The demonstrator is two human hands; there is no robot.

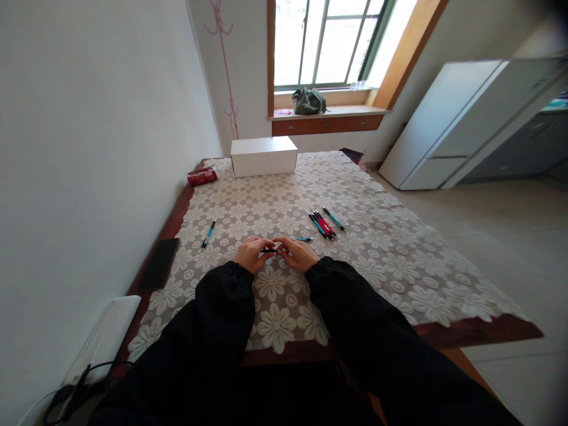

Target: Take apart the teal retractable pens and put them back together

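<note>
Broadly, a wooden table (479,331) fills the view, pushed against a white wall on its left and draped with a white lace tablecloth (399,260) patterned in flowers. At its far end sits a closed white cardboard box (263,155), with a red snack packet (202,176) just beside it toward the wall. A dark phone (158,264) lies on the bare wood at the left edge, off the cloth. Two black sleeves reach in from below, and the left hand (251,254) and right hand (298,254) meet near the middle of the cloth, fingers curled inward and pinching the two ends of a small dark pen (268,250) held level between them, just above or on the lace; which, I cannot tell. A teal pen piece (304,239) lies just beyond the right hand's fingers. Farther to the right, a loose cluster of red and teal pens (323,223) lies close together on the cloth, well apart from the hands. One single teal pen (208,234) lies alone to the left, near the phone.
</note>
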